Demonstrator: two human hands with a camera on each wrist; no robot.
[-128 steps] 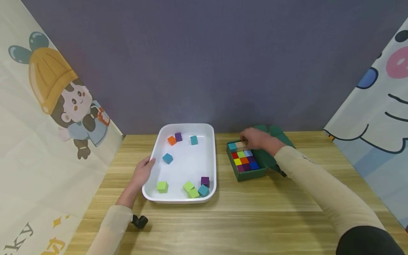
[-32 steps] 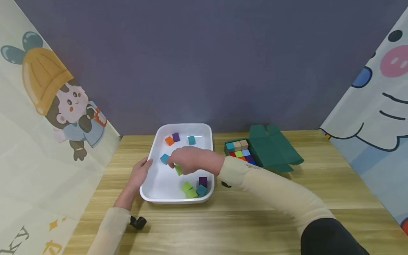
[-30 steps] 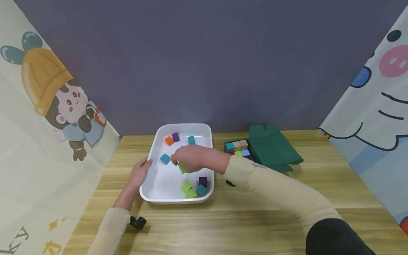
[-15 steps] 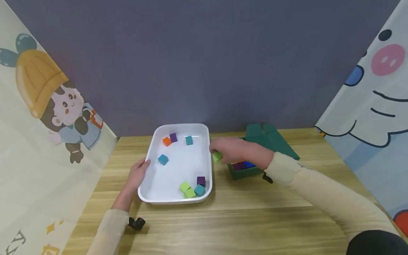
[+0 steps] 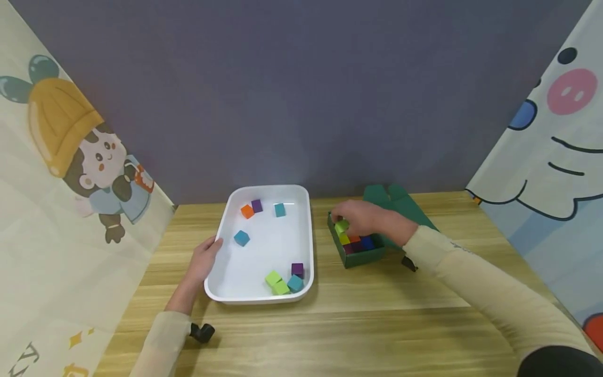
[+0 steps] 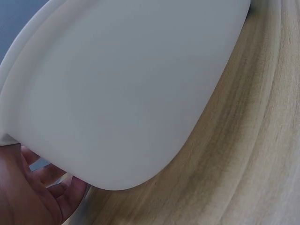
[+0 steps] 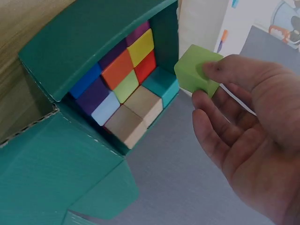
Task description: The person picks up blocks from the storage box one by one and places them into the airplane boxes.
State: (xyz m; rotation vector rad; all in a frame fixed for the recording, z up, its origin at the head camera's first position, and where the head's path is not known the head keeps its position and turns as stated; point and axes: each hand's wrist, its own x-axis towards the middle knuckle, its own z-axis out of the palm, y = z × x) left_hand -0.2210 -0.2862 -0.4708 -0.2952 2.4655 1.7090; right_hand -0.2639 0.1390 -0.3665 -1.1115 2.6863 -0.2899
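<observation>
My left hand (image 5: 202, 259) grips the left rim of a white plastic tray (image 5: 311, 230); in the left wrist view its fingers (image 6: 70, 190) curl under the rim. My right hand (image 5: 360, 217) pinches a light green cube (image 7: 191, 70) between thumb and fingers, over the near-left part of a green cardboard box (image 5: 365, 258). Coloured cubes sit in rows inside the box, among them a teal cube (image 7: 161, 84), two plain wooden cubes (image 7: 144, 104), and an orange cube (image 7: 117, 69). The right hand hides part of the box in the head view.
In the tray lie two light green cubes (image 5: 280, 288), several teal cubes (image 5: 242, 237), an orange cube (image 5: 247, 211) and two purple cubes (image 5: 297, 269). The box's open lid (image 5: 414, 213) spreads to the right. A dark wall (image 5: 301, 99) stands behind the wooden table (image 5: 330, 335).
From the box my right hand went to the tray, took the light green cube near its front left, and carried it right to the box. The left hand has stayed at the tray.
</observation>
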